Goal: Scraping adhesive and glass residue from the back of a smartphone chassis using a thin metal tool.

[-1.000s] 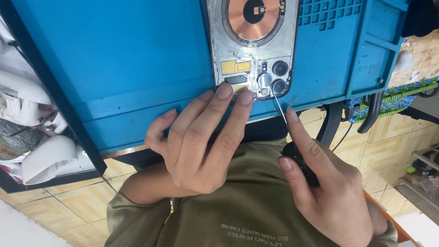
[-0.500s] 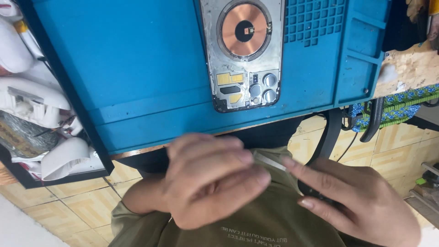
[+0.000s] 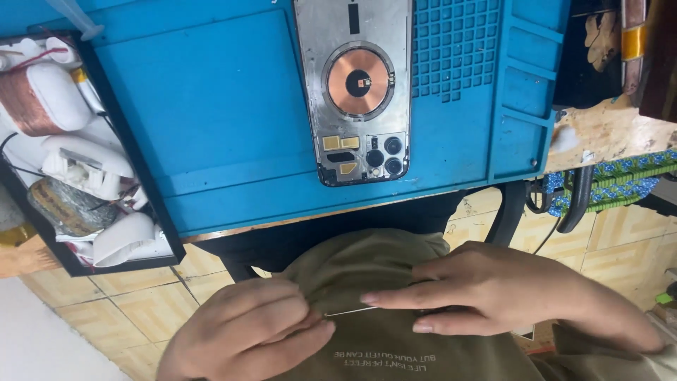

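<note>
My left hand and my right hand are low in front of my olive shirt, away from the bench. A thin metal tool runs between them. My right hand's fingertips grip its right end, and my left hand's fingers are closed over its left tip against the shirt. On the blue work mat an opened silver phone back housing lies flat. It shows a copper coil and camera holes, and neither hand touches it.
A black tray at the left holds white casings, a copper wire spool and scrap parts. The mat's right side has a grid of small compartments. Below the bench edge are a tiled floor and dark cables.
Both hands have left the phone's camera end and dropped to my chest with the thin tool. The left hand now closes on its tip. The view has shifted down.
</note>
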